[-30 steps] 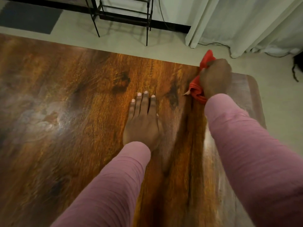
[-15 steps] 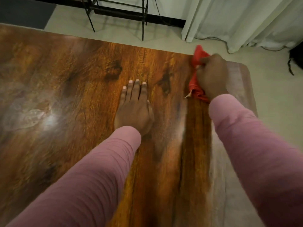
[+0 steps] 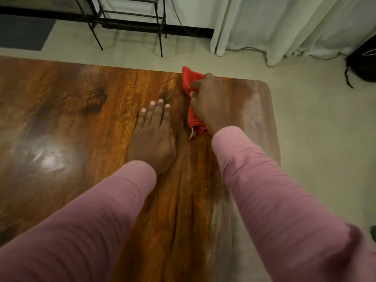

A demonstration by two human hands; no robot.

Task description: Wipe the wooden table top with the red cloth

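The right hand has its grip closed around the bunched red cloth, pressed on the bench by its far edge (left hand flat, empty, just beside), and most of the top looks left to wipe.

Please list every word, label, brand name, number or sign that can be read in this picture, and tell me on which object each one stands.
There is no readable text in this view.
A small pale tag hangs from the near edge of the red cloth that the right hand grips; it is too small and blurred to show any print.
The wooden table top and the white curtain carry no writing.
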